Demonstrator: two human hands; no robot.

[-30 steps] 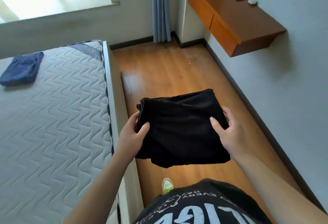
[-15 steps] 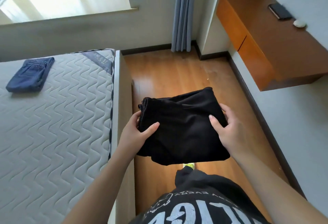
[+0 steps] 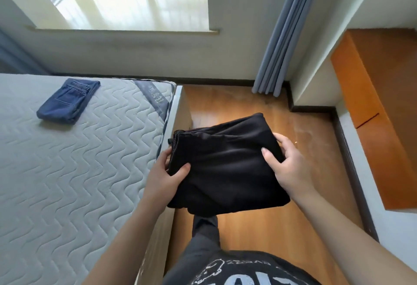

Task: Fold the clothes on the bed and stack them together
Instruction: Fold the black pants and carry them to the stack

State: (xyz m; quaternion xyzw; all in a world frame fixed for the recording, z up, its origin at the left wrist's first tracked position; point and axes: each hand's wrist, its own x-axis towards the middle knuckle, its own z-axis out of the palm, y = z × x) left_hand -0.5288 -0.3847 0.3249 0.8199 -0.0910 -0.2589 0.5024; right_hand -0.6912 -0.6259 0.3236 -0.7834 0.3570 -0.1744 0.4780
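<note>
— Two items, head view: folded black garment [image 3: 228,167], pinched at its sides by our left hand [image 3: 165,176] and right hand [image 3: 285,167], above the floor beside the bed [image 3: 67,171].
— Folded jeans [image 3: 68,101] lie on the mattress; we judge only stacking remains.

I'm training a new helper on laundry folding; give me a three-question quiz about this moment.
1. True or false: the folded black garment already lies on the mattress.
2. Which hands hold the black garment? A) left only B) right only C) both
3. Fill in: the folded blue jeans lie on the ____.

Key:
1. False. It is held above the floor beside the bed.
2. C. The left hand and right hand each have a grip on one side, thumbs on top.
3. Mattress, toward the window end.
</note>
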